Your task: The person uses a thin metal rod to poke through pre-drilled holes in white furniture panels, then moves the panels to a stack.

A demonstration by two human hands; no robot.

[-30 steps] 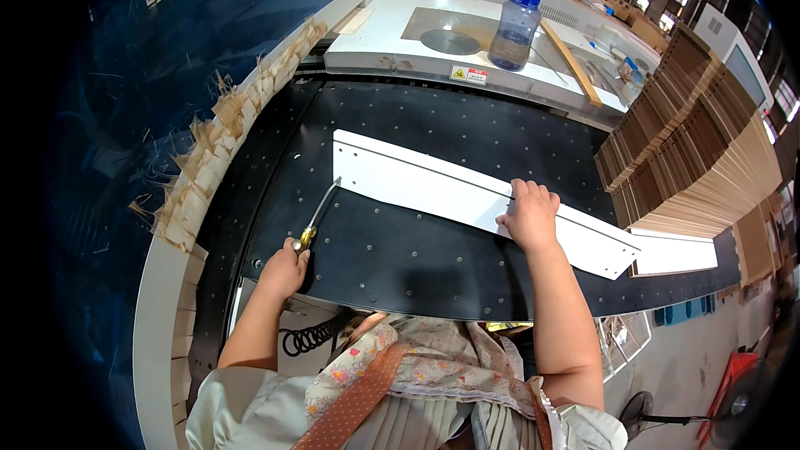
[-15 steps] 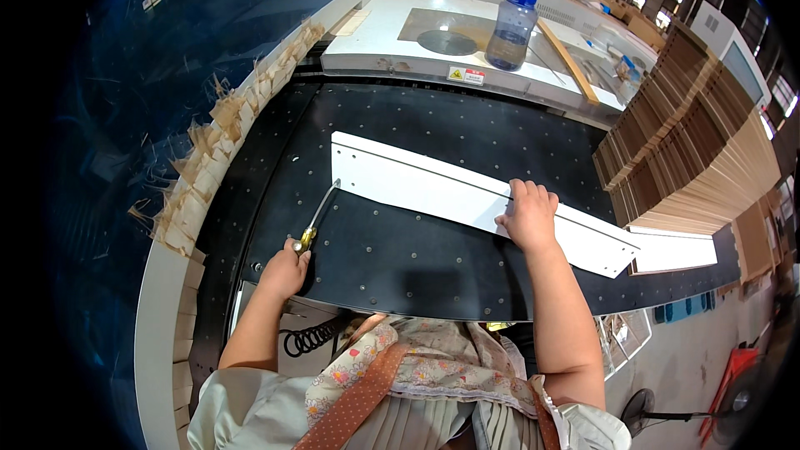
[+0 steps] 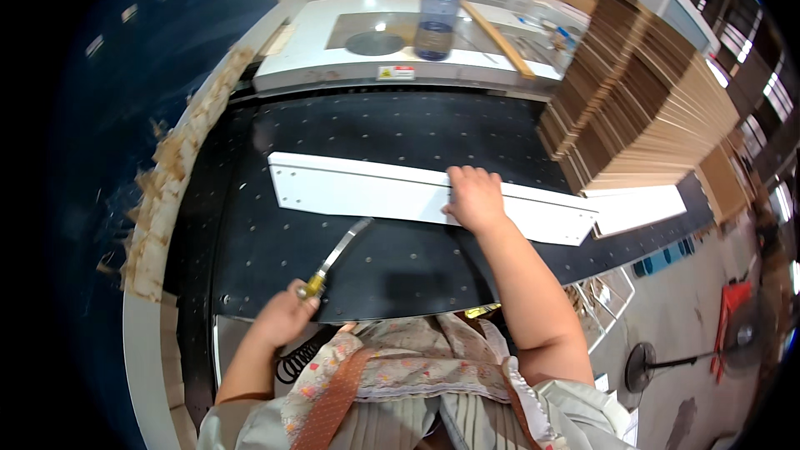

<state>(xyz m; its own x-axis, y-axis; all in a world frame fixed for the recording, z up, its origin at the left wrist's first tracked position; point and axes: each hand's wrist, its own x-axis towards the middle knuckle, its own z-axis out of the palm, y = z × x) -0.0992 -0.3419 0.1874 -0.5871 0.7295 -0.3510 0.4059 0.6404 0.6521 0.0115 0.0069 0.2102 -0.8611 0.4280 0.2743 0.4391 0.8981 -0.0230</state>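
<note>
White, smooth-faced board makes up the long narrow panel [image 3: 367, 192], which lies flat on the black worktable [image 3: 392, 133], its right end beside the white panel [image 3: 642, 206] near the upright stack of boards [image 3: 629, 92]. To work well here, the right hand [image 3: 477, 200] should bear down evenly so the panel cannot skid, and the left hand [image 3: 286, 314] should keep the metal tip clear of the white face, since a scrape would probably show. The left hand is closed around the brass-coloured handle of what looks like an air blow gun [image 3: 340, 252]; its slim tube ends just beside the panel's near edge, contact unclear. The right hand lies across the panel, fingers toward the far edge; I cannot tell whether it pinches or only presses. The panel looks clean, with a dark groove along its far side and 4 small holes at its left end.
</note>
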